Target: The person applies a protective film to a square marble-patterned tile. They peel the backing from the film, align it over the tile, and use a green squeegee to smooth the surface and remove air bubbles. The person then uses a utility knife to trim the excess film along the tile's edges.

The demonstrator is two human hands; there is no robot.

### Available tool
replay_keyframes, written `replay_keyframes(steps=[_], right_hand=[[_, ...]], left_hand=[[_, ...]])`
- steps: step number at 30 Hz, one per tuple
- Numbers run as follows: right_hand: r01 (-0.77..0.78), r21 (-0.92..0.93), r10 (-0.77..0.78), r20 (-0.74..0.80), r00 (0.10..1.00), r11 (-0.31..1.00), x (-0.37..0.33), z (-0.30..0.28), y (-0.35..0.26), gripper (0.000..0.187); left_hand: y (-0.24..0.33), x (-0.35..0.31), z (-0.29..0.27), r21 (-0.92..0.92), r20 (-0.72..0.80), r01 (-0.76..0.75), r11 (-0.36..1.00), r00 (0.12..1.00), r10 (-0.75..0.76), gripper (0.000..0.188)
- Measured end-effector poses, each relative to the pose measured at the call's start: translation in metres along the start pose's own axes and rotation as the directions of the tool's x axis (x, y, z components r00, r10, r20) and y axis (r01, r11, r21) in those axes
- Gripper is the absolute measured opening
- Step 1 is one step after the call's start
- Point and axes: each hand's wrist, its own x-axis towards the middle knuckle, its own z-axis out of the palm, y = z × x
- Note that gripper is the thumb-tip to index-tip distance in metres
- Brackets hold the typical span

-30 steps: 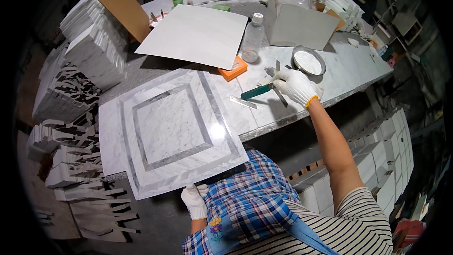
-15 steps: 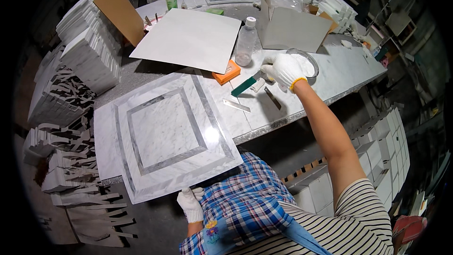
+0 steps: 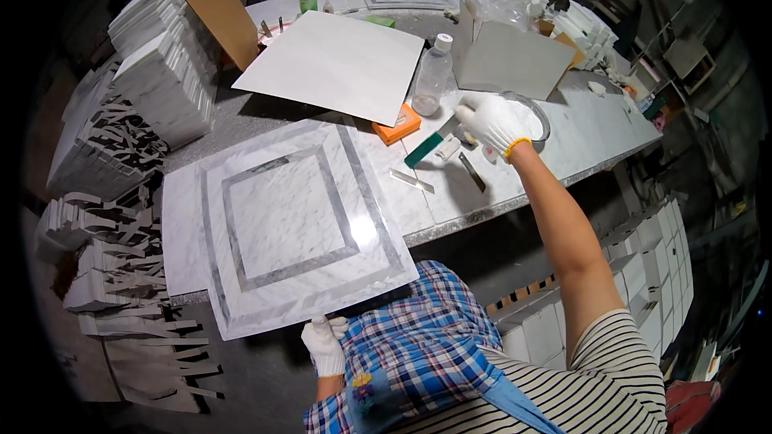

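Note:
My right hand [image 3: 490, 123], in a white knit glove with a yellow cuff, is over the table beside a round dish [image 3: 540, 119] of white material. Its fingers are curled; what they hold is hidden. Just left of them lies a green-handled tool [image 3: 424, 149], its grey blade reaching toward the fingertips. My gloved left hand [image 3: 324, 345] is low at the near edge of a marble panel [image 3: 285, 225] inlaid with grey frames, fingers bent in; whether it grips anything is unclear. Beneath my right hand lie a dark narrow blade [image 3: 472, 173] and a pale metal strip [image 3: 412, 181].
An orange box [image 3: 396, 124] and a clear bottle [image 3: 433, 76] stand near a tilted white board [image 3: 334, 64]. A grey folded board [image 3: 515, 56] is behind the dish. Stacked marble slabs [image 3: 165, 72] rise at the left. The table's front edge [image 3: 466, 221] crosses before me.
The view has shifted slightly, so the table things sit a little further right. My right hand stays by the dish and its fingers have turned slightly; my left hand stays put.

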Motion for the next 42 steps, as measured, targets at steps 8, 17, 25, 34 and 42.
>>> replay_keyframes(steps=[8, 17, 25, 34, 42], right_hand=[[0.175, -0.219, -0.175, 0.018, 0.984, 0.96, 0.014, 0.03, 0.013, 0.034], [0.243, -0.146, -0.22, 0.16, 0.962, 0.959, 0.023, 0.043, 0.018, 0.025], [0.18, -0.04, -0.147, 0.416, 0.897, 0.983, 0.015, 0.029, 0.025, 0.02], [-0.071, 0.284, -0.029, 0.334, 0.942, 0.956, -0.008, 0.049, 0.052, 0.031], [-0.185, 0.587, -0.066, 0.379, 0.923, 0.788, -0.076, 0.061, 0.041, 0.03]], left_hand=[[-0.008, 0.002, -0.003, -0.017, 0.034, -0.042, 0.999, 0.999, 0.042, 0.069], [-0.002, 0.001, -0.002, -0.022, 0.024, 0.027, 0.999, 0.999, -0.027, 0.08], [-0.006, 0.008, -0.006, -0.196, 0.041, 0.154, 0.968, 0.988, -0.149, 0.067], [0.014, -0.008, -0.005, -0.033, 0.068, -0.019, 0.999, 0.997, 0.021, 0.067], [0.109, -0.04, 0.014, 0.129, 0.446, 0.227, 0.965, 0.856, -0.261, 0.022]])
